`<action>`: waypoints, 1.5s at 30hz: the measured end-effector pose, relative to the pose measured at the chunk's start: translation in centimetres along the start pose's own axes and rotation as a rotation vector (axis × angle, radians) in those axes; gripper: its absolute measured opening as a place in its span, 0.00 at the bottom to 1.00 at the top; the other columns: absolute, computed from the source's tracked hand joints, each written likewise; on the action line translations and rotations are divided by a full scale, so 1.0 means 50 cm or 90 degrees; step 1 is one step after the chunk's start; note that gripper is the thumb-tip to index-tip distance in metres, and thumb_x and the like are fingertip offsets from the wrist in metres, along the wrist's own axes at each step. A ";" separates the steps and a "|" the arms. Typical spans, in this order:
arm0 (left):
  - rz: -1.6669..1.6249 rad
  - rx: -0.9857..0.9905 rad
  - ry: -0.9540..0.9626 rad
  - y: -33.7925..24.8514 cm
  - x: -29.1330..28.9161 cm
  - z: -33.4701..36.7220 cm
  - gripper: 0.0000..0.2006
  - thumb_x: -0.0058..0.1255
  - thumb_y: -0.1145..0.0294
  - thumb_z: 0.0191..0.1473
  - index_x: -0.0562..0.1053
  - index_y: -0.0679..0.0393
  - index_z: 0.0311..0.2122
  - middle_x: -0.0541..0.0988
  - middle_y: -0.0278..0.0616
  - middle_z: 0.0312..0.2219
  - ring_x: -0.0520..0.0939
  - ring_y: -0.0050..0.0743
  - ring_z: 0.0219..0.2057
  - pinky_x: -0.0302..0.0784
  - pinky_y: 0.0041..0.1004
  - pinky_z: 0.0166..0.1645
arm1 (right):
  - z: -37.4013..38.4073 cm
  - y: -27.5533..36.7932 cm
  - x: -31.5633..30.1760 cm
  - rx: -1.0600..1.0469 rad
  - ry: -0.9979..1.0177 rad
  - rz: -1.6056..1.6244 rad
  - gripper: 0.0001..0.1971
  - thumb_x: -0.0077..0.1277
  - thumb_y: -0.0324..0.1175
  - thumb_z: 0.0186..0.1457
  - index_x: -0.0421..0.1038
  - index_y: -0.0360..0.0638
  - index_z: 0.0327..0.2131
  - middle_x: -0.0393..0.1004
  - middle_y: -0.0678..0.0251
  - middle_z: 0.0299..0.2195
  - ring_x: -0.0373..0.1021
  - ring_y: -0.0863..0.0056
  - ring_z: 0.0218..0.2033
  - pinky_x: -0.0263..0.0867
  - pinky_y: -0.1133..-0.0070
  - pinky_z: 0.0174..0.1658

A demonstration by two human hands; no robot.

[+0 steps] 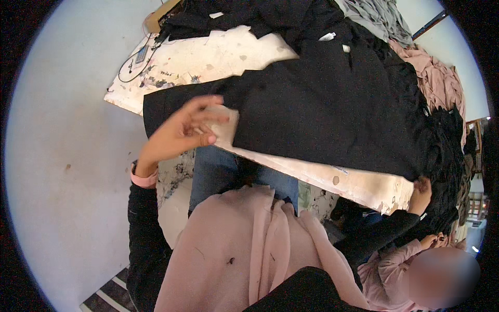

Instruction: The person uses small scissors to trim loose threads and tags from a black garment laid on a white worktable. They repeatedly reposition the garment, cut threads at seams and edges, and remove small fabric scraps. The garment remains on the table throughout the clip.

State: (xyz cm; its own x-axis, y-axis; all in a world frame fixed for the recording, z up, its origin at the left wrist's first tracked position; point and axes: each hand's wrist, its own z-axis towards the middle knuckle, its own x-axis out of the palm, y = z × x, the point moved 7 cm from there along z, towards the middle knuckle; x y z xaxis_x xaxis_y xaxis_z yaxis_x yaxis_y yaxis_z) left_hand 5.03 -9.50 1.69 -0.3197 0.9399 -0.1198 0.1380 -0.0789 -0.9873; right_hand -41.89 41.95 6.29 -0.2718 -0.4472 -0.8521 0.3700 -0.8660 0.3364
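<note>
A black garment [312,114] is spread over the pale, stained table [358,184], with a straight edge running along the table's near side. One part of it [163,104] reaches out to the left, behind my left hand. My left hand [182,130] hovers over the table's near edge with the fingers apart and slightly blurred, holding nothing. At the table's right corner, my right hand [422,193] has its fingers closed on the garment's near right edge. The fingertips there are partly hidden in dark cloth.
Black garments [291,15] with white tags are heaped at the back and down the right side. Grey cloth [377,21] and pink cloth [434,75] lie beyond. A cable [125,67] curls at the table's far left. Another person [392,268] sits close by at lower right.
</note>
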 end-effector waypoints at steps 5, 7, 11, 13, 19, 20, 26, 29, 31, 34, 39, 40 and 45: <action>-0.214 -0.163 0.007 0.192 0.069 -0.007 0.27 0.38 0.54 0.70 0.58 0.61 0.66 0.71 0.47 0.59 0.75 0.34 0.56 0.69 0.32 0.61 | -0.070 0.105 0.062 -0.023 -0.032 0.119 0.12 0.56 0.31 0.59 0.75 0.38 0.45 0.80 0.59 0.38 0.75 0.73 0.38 0.71 0.75 0.42; -0.398 -0.117 -0.026 0.215 0.084 0.034 0.28 0.38 0.51 0.69 0.61 0.64 0.63 0.73 0.50 0.56 0.74 0.38 0.58 0.67 0.33 0.63 | -0.096 0.248 0.125 -0.116 0.061 0.339 0.11 0.58 0.27 0.57 0.76 0.37 0.43 0.80 0.62 0.39 0.75 0.76 0.40 0.70 0.78 0.44; -0.612 -0.020 -0.157 0.274 0.004 0.144 0.17 0.45 0.57 0.68 0.71 0.60 0.50 0.81 0.47 0.40 0.83 0.34 0.40 0.78 0.29 0.49 | -0.255 0.533 0.260 -0.297 0.423 0.444 0.19 0.66 0.32 0.51 0.77 0.44 0.47 0.81 0.66 0.41 0.76 0.77 0.36 0.71 0.78 0.42; -0.602 0.072 -0.283 0.292 -0.101 0.172 0.16 0.49 0.56 0.65 0.72 0.60 0.44 0.77 0.40 0.33 0.77 0.31 0.32 0.76 0.31 0.40 | -0.341 0.637 0.311 -0.402 0.517 0.425 0.27 0.68 0.43 0.48 0.74 0.53 0.53 0.80 0.62 0.46 0.79 0.71 0.35 0.74 0.76 0.41; -0.427 0.197 -0.805 0.194 -0.432 0.064 0.11 0.50 0.70 0.61 0.72 0.67 0.45 0.80 0.50 0.38 0.82 0.43 0.33 0.79 0.37 0.41 | -0.481 0.783 0.387 -0.518 0.424 0.391 0.24 0.61 0.44 0.52 0.73 0.62 0.55 0.77 0.62 0.29 0.77 0.59 0.28 0.73 0.67 0.33; -0.408 0.186 -0.895 0.168 -0.454 0.043 0.11 0.50 0.73 0.60 0.72 0.69 0.44 0.80 0.50 0.38 0.82 0.43 0.33 0.79 0.41 0.43 | -0.486 0.794 0.391 -0.497 0.424 0.457 0.23 0.61 0.42 0.53 0.73 0.60 0.54 0.76 0.64 0.27 0.76 0.62 0.27 0.72 0.69 0.31; 0.714 0.191 -0.650 0.023 -0.270 0.095 0.09 0.52 0.78 0.52 0.73 0.70 0.38 0.76 0.60 0.42 0.78 0.59 0.41 0.74 0.43 0.49 | -0.423 0.749 0.441 0.062 0.442 0.977 0.16 0.56 0.35 0.61 0.71 0.44 0.51 0.69 0.78 0.26 0.56 0.93 0.20 0.54 0.90 0.22; 1.109 0.337 -0.191 0.058 -0.117 0.134 0.41 0.55 0.79 0.43 0.66 0.31 0.64 0.63 0.40 0.67 0.62 0.47 0.67 0.55 0.52 0.69 | -0.383 0.686 0.448 0.308 0.454 1.152 0.25 0.40 0.50 0.68 0.66 0.41 0.57 0.72 0.67 0.35 0.49 0.90 0.13 0.46 0.87 0.17; 1.017 0.160 -0.104 0.080 -0.116 0.138 0.41 0.57 0.75 0.40 0.67 0.28 0.63 0.55 0.38 0.70 0.54 0.45 0.70 0.45 0.59 0.70 | -0.362 0.651 0.441 0.400 0.452 1.184 0.27 0.38 0.52 0.68 0.65 0.40 0.58 0.76 0.57 0.47 0.48 0.90 0.11 0.48 0.88 0.18; 0.876 0.074 -0.117 0.062 -0.112 0.133 0.42 0.59 0.70 0.38 0.67 0.27 0.63 0.49 0.38 0.72 0.46 0.45 0.73 0.34 0.64 0.70 | -0.347 0.630 0.413 0.307 0.493 1.014 0.25 0.46 0.46 0.65 0.64 0.38 0.58 0.74 0.51 0.52 0.49 0.92 0.12 0.46 0.89 0.16; 0.691 0.217 -0.219 0.002 -0.035 0.122 0.31 0.61 0.68 0.45 0.72 0.41 0.59 0.59 0.41 0.68 0.55 0.47 0.70 0.36 0.60 0.71 | -0.341 0.630 0.409 0.250 0.518 0.826 0.25 0.57 0.36 0.59 0.65 0.35 0.57 0.78 0.62 0.39 0.51 0.93 0.12 0.44 0.89 0.16; 0.621 0.246 -0.223 -0.004 -0.014 0.122 0.23 0.59 0.67 0.52 0.74 0.48 0.55 0.67 0.43 0.63 0.65 0.49 0.65 0.53 0.50 0.70 | -0.338 0.633 0.412 0.252 0.514 0.851 0.25 0.59 0.33 0.57 0.67 0.37 0.56 0.76 0.72 0.30 0.52 0.93 0.13 0.44 0.89 0.16; 0.559 0.227 -0.225 0.011 0.053 0.168 0.23 0.57 0.61 0.56 0.72 0.53 0.56 0.71 0.50 0.58 0.75 0.55 0.55 0.72 0.39 0.58 | -0.327 0.658 0.405 0.003 0.466 0.640 0.21 0.62 0.30 0.54 0.70 0.40 0.51 0.77 0.70 0.26 0.67 0.83 0.21 0.60 0.83 0.25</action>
State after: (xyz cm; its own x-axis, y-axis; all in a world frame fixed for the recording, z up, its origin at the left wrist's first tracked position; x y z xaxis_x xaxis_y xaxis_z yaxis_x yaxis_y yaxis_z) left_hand -3.59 -9.84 -0.06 -0.5070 0.3546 -0.7856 0.1875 -0.8443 -0.5020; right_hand -20.67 8.08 -6.44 0.6898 -0.6836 -0.2384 0.1238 -0.2131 0.9692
